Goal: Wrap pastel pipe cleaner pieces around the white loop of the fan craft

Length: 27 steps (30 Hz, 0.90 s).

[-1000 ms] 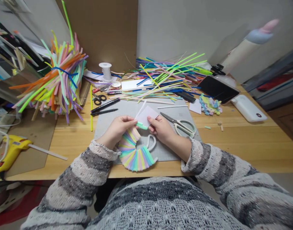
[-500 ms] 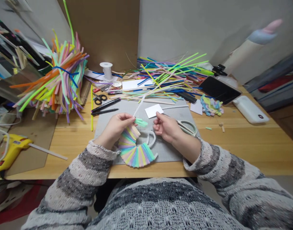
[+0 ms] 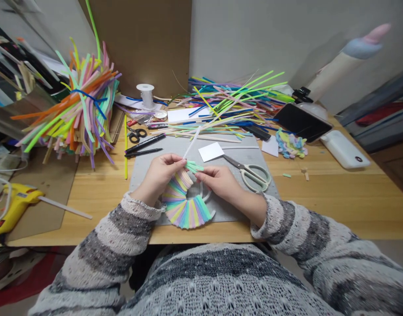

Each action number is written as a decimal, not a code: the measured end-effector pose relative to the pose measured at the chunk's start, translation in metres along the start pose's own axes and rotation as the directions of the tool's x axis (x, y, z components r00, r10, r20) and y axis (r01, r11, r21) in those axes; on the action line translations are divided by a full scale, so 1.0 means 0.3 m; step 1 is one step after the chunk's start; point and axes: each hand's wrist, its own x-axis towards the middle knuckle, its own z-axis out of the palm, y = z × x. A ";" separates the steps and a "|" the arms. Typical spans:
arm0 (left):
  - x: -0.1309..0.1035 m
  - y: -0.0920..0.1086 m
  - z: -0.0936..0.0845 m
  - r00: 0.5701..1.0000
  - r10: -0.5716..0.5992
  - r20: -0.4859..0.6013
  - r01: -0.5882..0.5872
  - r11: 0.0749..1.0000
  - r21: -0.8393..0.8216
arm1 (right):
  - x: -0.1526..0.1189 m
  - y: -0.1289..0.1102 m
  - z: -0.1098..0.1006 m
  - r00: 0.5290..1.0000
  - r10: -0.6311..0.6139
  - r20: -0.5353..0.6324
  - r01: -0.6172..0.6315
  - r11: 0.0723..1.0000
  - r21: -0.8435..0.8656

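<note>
A curved piece wrapped in pastel pipe cleaners [image 3: 188, 213] lies over the grey mat, with a white stem curling at its inner side. My left hand [image 3: 160, 173] is closed in a pinch at its upper end, where a white pipe cleaner [image 3: 192, 142] sticks up and away. Mint-green pipe cleaner loops [image 3: 193, 166] stick out from that pinch to the right. My right hand [image 3: 221, 181] pinches the tip of these green loops between thumb and finger. Pale-handled scissors [image 3: 254, 174] rest just beyond my right hand, beside a white card [image 3: 210, 152].
The grey mat [image 3: 145, 164] covers the desk's middle. A heap of pipe cleaners [image 3: 234, 98] and a thread spool [image 3: 145, 96] stand behind. At left are a pipe cleaner bundle [image 3: 86, 101] and a yellow glue gun [image 3: 19, 204]; at right, a phone [image 3: 303, 123] and a white device [image 3: 345, 150].
My right hand has left the white card and moved left to pinch the green loops. The scissors now show more fully. My left hand has stayed in place.
</note>
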 end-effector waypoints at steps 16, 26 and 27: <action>0.002 -0.006 -0.004 0.999 0.010 -0.033 -0.009 0.999 0.051 | 0.003 0.006 0.001 0.999 0.031 -0.030 -0.029 0.997 0.072; 0.002 -0.009 0.003 0.998 0.010 -0.063 -0.005 0.997 0.078 | 0.003 0.010 0.003 0.996 0.083 -0.031 -0.082 0.996 0.030; 0.002 -0.010 0.002 0.998 0.009 -0.060 -0.004 0.997 0.081 | 0.004 0.011 0.001 0.996 0.089 -0.014 -0.089 0.996 0.012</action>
